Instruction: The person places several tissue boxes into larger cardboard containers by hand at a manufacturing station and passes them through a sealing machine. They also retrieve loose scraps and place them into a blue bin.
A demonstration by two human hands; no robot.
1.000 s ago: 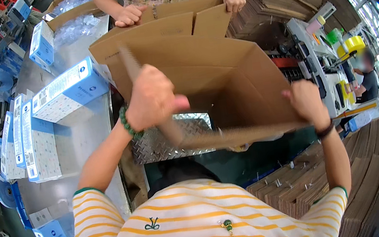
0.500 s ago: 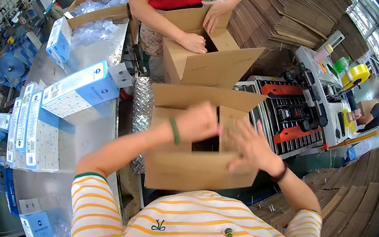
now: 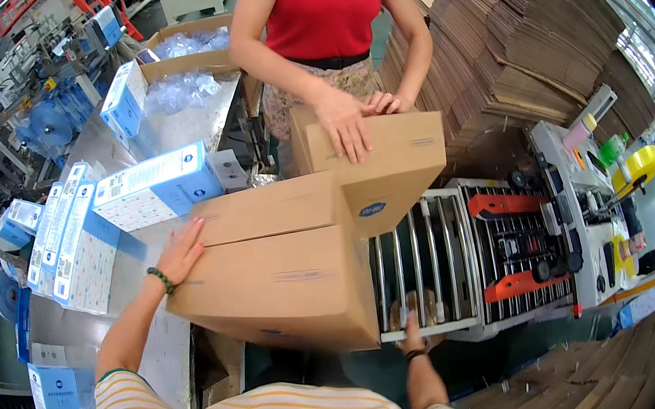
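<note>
In the middle stands a large brown carton [image 3: 278,272] with its top flaps folded down. My left hand [image 3: 179,255] lies with straight fingers on the carton's left top edge. At the front end of the roller conveyor [image 3: 417,254], right of the carton, is my right hand [image 3: 414,336]. Its thumb points up by the metal end bar; most of its other fingers are hidden. Beyond my carton, a co-worker in a red top rests both hands [image 3: 346,123] on a second brown carton [image 3: 393,156], which also has its flaps down.
Blue and white boxes [image 3: 157,184] sit on the metal table [image 3: 149,241] at the left. Behind them are cartons of clear plastic packs [image 3: 179,91]. A carton-sealing machine with red guides [image 3: 507,202] stands at the right, before tall stacks of flat cardboard [image 3: 522,28].
Both open cartons now have their flaps down. My carton has been turned and shifted left. My left hand moved left onto its edge; my right hand dropped from the flap to the conveyor end.
</note>
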